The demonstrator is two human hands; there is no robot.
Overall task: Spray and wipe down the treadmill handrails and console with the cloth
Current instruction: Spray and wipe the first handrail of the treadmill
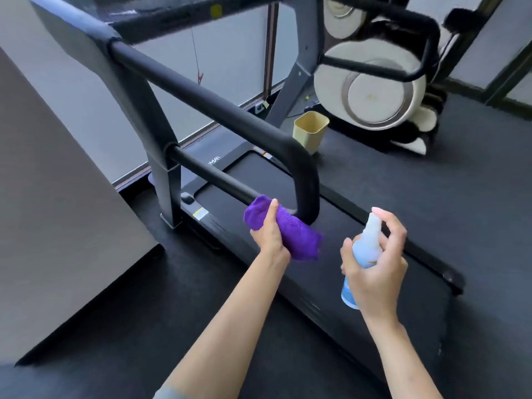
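Observation:
The treadmill's black left handrail (pixel 201 96) loops back from the console at the top left to a rounded end and returns along a lower bar (pixel 213 175). My left hand (pixel 269 231) grips a purple cloth (pixel 290 231) wrapped around the near end of that lower bar. My right hand (pixel 377 269) holds a pale blue spray bottle (pixel 365 249) upright just right of the cloth, with the index finger curled above its white nozzle. The console (pixel 72 27) shows only as a grey edge at the top left. The right handrail (pixel 414 33) runs along the top right.
The black treadmill belt (pixel 359 226) lies under my hands. A yellow bin (pixel 311 131) stands on the dark floor beyond the treadmill, beside a white exercise machine (pixel 374 90). A grey wall or panel (pixel 51 168) fills the left side.

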